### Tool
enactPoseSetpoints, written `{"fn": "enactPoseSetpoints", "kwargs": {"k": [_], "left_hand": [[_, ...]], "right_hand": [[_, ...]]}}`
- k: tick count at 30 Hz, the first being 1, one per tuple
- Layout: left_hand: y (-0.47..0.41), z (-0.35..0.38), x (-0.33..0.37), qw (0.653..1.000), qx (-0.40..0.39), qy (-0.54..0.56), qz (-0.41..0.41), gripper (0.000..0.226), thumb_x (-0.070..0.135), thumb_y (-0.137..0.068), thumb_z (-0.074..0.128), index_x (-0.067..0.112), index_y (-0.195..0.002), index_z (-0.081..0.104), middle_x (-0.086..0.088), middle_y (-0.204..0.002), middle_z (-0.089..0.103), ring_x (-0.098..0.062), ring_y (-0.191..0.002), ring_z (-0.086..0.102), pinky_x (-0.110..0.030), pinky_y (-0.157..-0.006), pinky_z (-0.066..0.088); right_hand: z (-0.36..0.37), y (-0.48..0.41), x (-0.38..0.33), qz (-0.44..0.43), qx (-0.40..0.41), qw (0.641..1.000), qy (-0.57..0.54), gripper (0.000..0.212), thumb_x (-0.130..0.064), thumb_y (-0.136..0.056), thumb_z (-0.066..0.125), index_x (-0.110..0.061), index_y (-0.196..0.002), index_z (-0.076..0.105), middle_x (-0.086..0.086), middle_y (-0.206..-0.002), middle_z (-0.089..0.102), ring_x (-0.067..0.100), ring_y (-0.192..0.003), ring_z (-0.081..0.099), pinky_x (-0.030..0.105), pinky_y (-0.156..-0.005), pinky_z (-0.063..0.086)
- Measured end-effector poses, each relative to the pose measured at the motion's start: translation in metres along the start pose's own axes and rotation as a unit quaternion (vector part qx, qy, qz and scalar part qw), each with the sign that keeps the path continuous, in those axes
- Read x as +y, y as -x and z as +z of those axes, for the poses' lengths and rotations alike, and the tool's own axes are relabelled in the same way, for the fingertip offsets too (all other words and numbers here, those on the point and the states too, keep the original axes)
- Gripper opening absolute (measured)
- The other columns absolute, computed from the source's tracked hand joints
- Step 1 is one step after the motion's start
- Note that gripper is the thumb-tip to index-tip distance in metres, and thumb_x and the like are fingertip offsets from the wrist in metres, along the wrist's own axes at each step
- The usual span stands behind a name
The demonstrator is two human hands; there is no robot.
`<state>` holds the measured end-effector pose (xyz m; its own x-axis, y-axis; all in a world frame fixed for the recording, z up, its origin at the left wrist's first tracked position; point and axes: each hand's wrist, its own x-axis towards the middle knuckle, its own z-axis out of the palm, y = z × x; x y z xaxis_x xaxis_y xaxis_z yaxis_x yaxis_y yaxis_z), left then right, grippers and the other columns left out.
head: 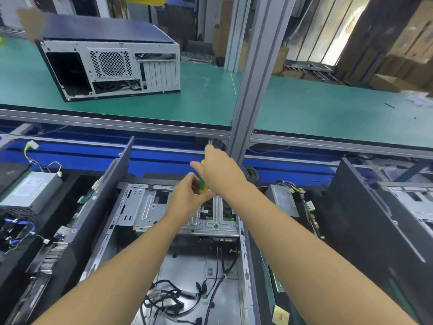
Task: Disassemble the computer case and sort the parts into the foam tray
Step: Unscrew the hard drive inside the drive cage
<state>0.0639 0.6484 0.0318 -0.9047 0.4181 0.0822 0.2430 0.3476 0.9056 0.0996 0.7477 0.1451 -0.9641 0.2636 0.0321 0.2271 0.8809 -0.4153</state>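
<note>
L hand (187, 195) fingertips pinch the lower end of the yellow-green screwdriver (203, 186), thumb and forefinger curled round it. R hand (222, 172) is wrapped over the top of the handle, fingers closed on it, knuckles facing far. The tip is hidden behind the L hand, so which screw it sits in can't be told.

Judgement: step in hand looks like backing out a screw on the drive cage (150, 207). To do it well, seat the tip fully before turning, press down w/ the R palm, let the L fingers only steady the shaft so it doesn't cam out, and catch the screw before it drops among the cables (164, 299).

Pose: both wrists roughly straight. The 2 forearms reach from the near edge and converge over the cage, R hand above L.

The computer case (105, 242) lies open, centre and near, under both arms. The foam tray (75, 184) flanks it L and R, w/ a power supply (30, 191) in a L compartment.
</note>
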Motion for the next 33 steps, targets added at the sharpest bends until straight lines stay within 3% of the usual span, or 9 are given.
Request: {"fn": "enactPoseSetpoints", "kwargs": {"k": [4,7,12,15,18,22,28,31,33], "left_hand": [[-0.001,-0.016,0.006,0.997,-0.065,0.046,0.015,0.022,0.014,-0.09,0.072,0.021,-0.109,0.065,0.011,-0.1,0.07,0.012,-0.087,0.061,-0.002,-0.071,0.041],[-0.003,-0.027,0.013,0.994,-0.094,0.056,0.014,0.026,0.007,-0.093,0.066,0.019,-0.116,0.067,0.011,-0.105,0.072,0.011,-0.091,0.064,-0.006,-0.077,0.046],[-0.006,-0.036,0.022,0.992,-0.117,-0.039,0.018,0.023,0.013,-0.091,0.07,0.018,-0.114,0.067,0.007,-0.105,0.072,-0.004,-0.099,0.067,-0.027,-0.087,0.054],[-0.007,-0.036,0.024,0.99,-0.099,-0.095,0.017,0.012,0.017,-0.09,0.071,0.021,-0.101,0.07,0.008,-0.095,0.073,-0.016,-0.096,0.068,-0.036,-0.084,0.055],[-0.005,-0.029,0.027,0.993,-0.067,-0.099,0.024,0.017,0.023,-0.084,0.077,0.021,-0.101,0.071,0.009,-0.094,0.074,-0.011,-0.093,0.067,-0.032,-0.086,0.053],[-0.004,-0.024,0.025,0.996,-0.049,-0.079,0.017,0.026,0.025,-0.079,0.082,0.019,-0.099,0.067,0.006,-0.094,0.072,-0.011,-0.091,0.066,-0.026,-0.078,0.052],[-0.001,-0.032,0.016,0.99,-0.133,-0.015,0.031,0.03,0.011,-0.091,0.069,0.018,-0.12,0.067,0.006,-0.114,0.072,-0.01,-0.111,0.065,-0.039,-0.101,0.051],[0.0,-0.026,0.018,0.991,-0.129,-0.03,0.037,0.022,0.008,-0.092,0.066,0.019,-0.112,0.066,0.007,-0.106,0.072,-0.008,-0.103,0.066,-0.036,-0.097,0.052],[0.0,-0.021,0.018,0.993,-0.1,-0.055,0.043,0.022,0.011,-0.091,0.068,0.016,-0.112,0.064,0.008,-0.1,0.07,-0.007,-0.097,0.066,-0.023,-0.087,0.052]], "right_hand": [[-0.013,-0.002,0.001,-0.03,-0.033,0.998,0.037,0.025,-0.02,-0.103,0.05,-0.004,-0.12,0.058,0.014,-0.118,0.054,0.031,-0.109,0.053,0.034,-0.082,0.04],[-0.018,-0.001,0.002,-0.012,-0.046,0.999,0.015,0.03,-0.009,-0.1,0.049,-0.01,-0.128,0.062,0.011,-0.132,0.056,0.028,-0.11,0.056,0.03,-0.084,0.04],[-0.015,0.007,-0.007,0.009,-0.069,0.996,-0.058,0.033,-0.006,-0.095,0.054,-0.015,-0.125,0.065,0.006,-0.131,0.062,0.02,-0.099,0.056,0.026,-0.081,0.041],[-0.011,0.013,-0.008,0.016,-0.06,0.994,-0.089,0.028,-0.026,-0.099,0.051,-0.021,-0.124,0.064,0.007,-0.128,0.056,0.023,-0.106,0.05,0.033,-0.086,0.043],[-0.008,0.015,-0.006,0.049,-0.008,0.998,-0.049,0.03,-0.044,-0.101,0.051,-0.028,-0.121,0.066,0.006,-0.12,0.041,0.026,-0.111,0.043,0.04,-0.087,0.043],[-0.01,0.019,-0.006,0.042,0.012,0.997,-0.06,0.035,-0.024,-0.1,0.057,-0.021,-0.135,0.057,0.01,-0.132,0.05,0.032,-0.111,0.056,0.038,-0.093,0.047],[-0.012,0.025,-0.006,0.07,-0.021,0.992,-0.104,0.026,-0.01,-0.097,0.051,-0.019,-0.12,0.058,0.013,-0.127,0.058,0.03,-0.125,0.046,0.041,-0.097,0.049],[-0.011,0.028,-0.007,0.063,-0.033,0.992,-0.101,0.022,-0.014,-0.098,0.052,-0.021,-0.117,0.059,0.013,-0.127,0.055,0.028,-0.125,0.045,0.039,-0.094,0.049],[-0.011,0.027,-0.003,0.044,-0.019,0.995,-0.088,0.025,-0.025,-0.099,0.056,-0.021,-0.123,0.061,0.011,-0.133,0.05,0.029,-0.125,0.046,0.04,-0.099,0.047]]}}
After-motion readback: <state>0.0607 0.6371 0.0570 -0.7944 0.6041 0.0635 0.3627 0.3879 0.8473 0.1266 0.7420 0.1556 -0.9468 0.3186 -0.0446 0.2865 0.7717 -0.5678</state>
